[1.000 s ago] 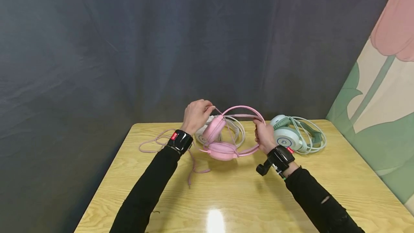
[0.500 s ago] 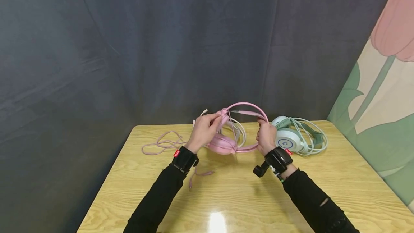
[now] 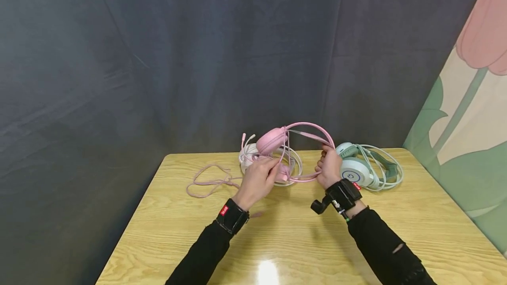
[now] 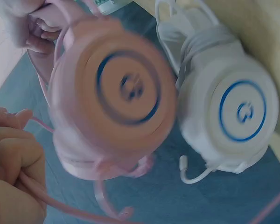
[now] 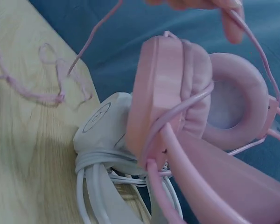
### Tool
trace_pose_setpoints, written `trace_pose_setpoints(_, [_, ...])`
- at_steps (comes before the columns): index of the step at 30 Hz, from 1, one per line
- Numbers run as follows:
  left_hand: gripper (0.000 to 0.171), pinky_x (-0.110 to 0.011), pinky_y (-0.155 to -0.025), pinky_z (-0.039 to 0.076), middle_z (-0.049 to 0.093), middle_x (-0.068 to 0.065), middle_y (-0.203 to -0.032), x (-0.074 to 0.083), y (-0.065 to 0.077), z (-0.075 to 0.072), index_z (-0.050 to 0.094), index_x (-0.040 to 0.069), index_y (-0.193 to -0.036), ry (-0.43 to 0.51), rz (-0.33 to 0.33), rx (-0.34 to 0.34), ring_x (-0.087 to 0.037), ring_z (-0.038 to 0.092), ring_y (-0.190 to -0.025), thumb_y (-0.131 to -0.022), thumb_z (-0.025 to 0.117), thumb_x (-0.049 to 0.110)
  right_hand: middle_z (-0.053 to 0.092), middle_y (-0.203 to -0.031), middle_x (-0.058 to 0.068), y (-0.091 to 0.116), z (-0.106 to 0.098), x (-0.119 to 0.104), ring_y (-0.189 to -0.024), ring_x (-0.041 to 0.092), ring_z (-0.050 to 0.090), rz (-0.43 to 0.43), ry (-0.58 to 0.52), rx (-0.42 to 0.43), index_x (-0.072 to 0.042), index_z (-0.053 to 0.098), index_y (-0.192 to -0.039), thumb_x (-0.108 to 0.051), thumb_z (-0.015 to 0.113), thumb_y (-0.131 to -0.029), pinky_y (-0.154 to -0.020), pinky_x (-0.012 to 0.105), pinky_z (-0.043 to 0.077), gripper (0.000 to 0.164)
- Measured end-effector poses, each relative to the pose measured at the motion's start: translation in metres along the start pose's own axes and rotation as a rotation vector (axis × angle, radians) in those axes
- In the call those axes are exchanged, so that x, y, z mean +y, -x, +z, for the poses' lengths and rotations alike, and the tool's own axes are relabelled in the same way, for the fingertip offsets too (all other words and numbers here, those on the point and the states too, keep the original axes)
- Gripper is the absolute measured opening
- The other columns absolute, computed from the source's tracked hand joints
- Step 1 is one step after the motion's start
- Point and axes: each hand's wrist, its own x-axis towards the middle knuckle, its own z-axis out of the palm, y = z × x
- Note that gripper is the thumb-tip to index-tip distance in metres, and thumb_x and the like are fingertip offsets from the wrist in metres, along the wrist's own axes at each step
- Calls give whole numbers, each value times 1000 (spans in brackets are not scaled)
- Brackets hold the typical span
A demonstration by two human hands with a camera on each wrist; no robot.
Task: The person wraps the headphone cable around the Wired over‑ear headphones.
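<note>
A pair of pink headphones [image 3: 272,141] is held up above the back of the table, ear cups to the left. My right hand [image 3: 329,168] grips its headband [image 3: 313,125] at the right. My left hand [image 3: 256,181] pinches the pink cable [image 4: 60,205], in front of the lower ear cup and partly hiding it. Near one ear cup, the cable passes around the headband in the right wrist view. Behind and below sit white headphones [image 4: 245,112] with their own cable wound around the band. More pink cable [image 3: 211,183] lies loosely looped on the table at the left.
Green and white headphones [image 3: 354,170], wrapped with a pale cable, lie just right of my right hand. A dark curtain [image 3: 245,56] hangs behind the wooden table [image 3: 301,241]. A flower-patterned panel [image 3: 471,113] stands along the right side.
My left hand has come from behind the upper ear cup down and toward me, drawing the cable along. The headphones have tilted, lifting the upper ear cup; the right hand keeps its grip.
</note>
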Motion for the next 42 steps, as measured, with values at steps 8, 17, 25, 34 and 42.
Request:
trace_pose_setpoints(8, [23, -30, -75, 55, 74, -6, -98, 5, 31, 14, 72, 4, -114, 13, -17, 91, -17, 70, -86, -96, 61, 12, 25, -44, -8, 1, -6, 4, -35, 7, 23, 90, -68, -59, -15, 34, -63, -24, 41, -101, -41, 21, 22, 39])
trace_pose_setpoints(17, [22, -20, -57, 43, 69, 1, -82, 6, 46, 25, 73, 6, -113, 17, 7, 91, -7, 53, -63, -94, 64, 12, 26, -44, -7, -2, -1, 4, -36, 8, 22, 133, -122, -55, -15, 40, -70, -24, 42, -100, -42, 21, 22, 32])
trace_pose_setpoints(25, [16, -25, -69, 53, 75, 1, -91, 9, 49, 34, 75, 10, -105, -35, 80, 86, -10, 70, -77, -91, 68, 14, 25, -44, -8, 1, 4, 2, -35, 7, 23, 158, -134, -67, -15, 36, -66, -23, 42, -99, -41, 22, 21, 35])
trace_pose_setpoints(34, [12, -22, -61, 50, 72, 5, -79, 8, 46, 42, 76, 13, -93, 12, 30, 67, -5, 66, -68, -95, 65, 16, 25, -45, -8, 0, 4, -3, -36, 9, 22, 216, -170, -121, -17, 34, -60, -25, 40, -101, -42, 23, 21, 41])
trace_pose_setpoints(42, [11, -22, -64, 51, 74, 5, -82, 2, 51, 44, 76, 13, -94, 46, 5, 76, -6, 67, -71, -94, 65, 16, 27, -49, -7, -6, -5, -8, -38, 9, 22, 256, -220, -168, -18, 33, -64, -25, 37, -102, -44, 24, 22, 39])
